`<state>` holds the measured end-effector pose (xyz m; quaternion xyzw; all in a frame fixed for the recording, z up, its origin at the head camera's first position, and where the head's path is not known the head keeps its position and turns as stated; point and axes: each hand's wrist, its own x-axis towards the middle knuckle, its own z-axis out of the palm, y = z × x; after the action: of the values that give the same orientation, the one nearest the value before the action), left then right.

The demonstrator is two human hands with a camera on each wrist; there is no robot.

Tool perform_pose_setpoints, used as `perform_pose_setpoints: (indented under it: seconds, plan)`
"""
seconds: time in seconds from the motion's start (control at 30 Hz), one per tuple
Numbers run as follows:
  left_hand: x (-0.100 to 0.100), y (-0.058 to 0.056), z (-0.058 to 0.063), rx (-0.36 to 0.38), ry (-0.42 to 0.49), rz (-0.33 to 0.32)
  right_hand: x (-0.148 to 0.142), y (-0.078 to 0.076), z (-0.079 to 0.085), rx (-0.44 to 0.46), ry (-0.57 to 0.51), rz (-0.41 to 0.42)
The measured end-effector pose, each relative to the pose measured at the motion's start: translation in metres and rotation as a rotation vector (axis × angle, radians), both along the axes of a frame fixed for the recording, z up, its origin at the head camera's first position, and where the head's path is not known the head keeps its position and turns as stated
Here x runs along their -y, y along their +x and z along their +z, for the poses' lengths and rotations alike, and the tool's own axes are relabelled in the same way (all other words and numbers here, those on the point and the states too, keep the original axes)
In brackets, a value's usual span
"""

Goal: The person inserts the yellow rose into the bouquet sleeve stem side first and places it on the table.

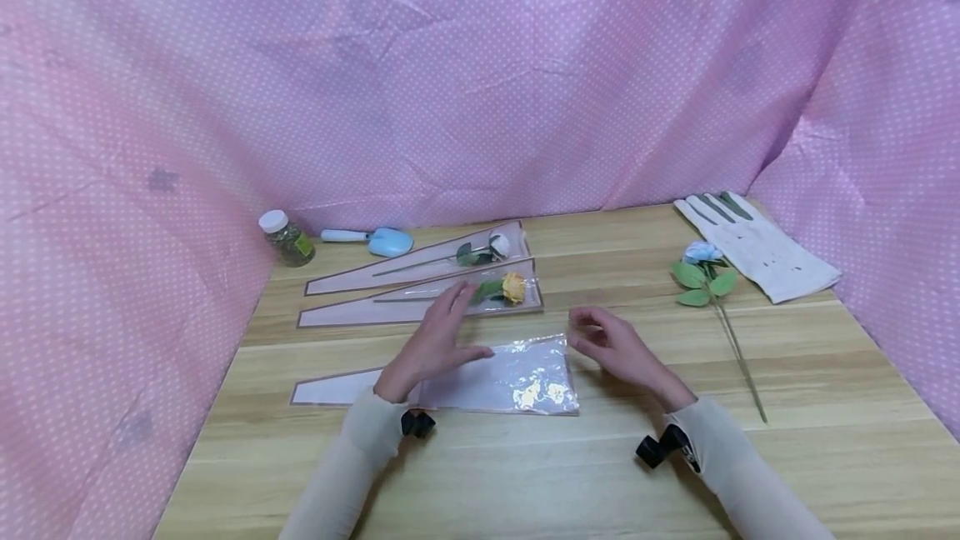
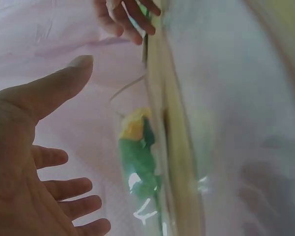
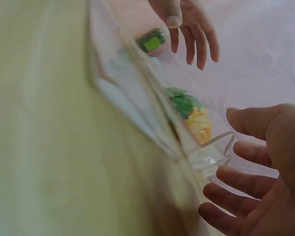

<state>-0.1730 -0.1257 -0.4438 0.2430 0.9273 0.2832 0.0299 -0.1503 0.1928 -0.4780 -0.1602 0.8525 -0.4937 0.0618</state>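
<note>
A tapered flower sleeve (image 1: 487, 386), clear plastic over white with a brown border, lies flat on the table with its wide end to the right. My left hand (image 1: 435, 347) hovers over its middle, fingers spread and thumb apart, holding nothing. Beside the wide end is my right hand (image 1: 618, 350), its fingers loosely bent and nothing in them. Whether either hand touches the plastic I cannot tell. Just beyond, a yellow rose (image 1: 514, 287) lies inside a second sleeve (image 1: 352, 314). Behind that, a third sleeve (image 1: 337, 282) contains a white rose (image 1: 499, 245).
A blue rose (image 1: 702, 252) with green leaves and a long stem lies loose on the right. White gloves (image 1: 765, 252) are at the back right corner. At the back left stand a white-lidded jar (image 1: 288, 242) and a light blue trowel (image 1: 390, 242). Pink dotted cloth (image 1: 480, 90) surrounds the table.
</note>
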Motion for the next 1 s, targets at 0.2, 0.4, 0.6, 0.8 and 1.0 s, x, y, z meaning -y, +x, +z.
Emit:
perform_pose_setpoints:
  seconds: [0.2, 0.4, 0.6, 0.8, 1.0]
  plan:
    - [0.0, 0.019, -0.011, 0.079, 0.003, -0.055, -0.001, 0.015, -0.008, -0.019, 0.047, 0.055]
    - [0.0, 0.029, -0.016, 0.156, 0.038, -0.088, -0.003, 0.028, -0.017, -0.065, 0.06, 0.152]
    - [0.0, 0.032, -0.026, 0.226, 0.086, -0.156, -0.002, 0.033, -0.024, -0.135, 0.15, 0.185]
    - [0.0, 0.032, -0.04, 0.239, 0.039, -0.214, 0.0, 0.034, -0.028, -0.218, 0.24, 0.171]
    - [-0.005, 0.034, -0.051, 0.19, -0.112, -0.266, 0.002, 0.035, -0.028, -0.263, 0.278, 0.154]
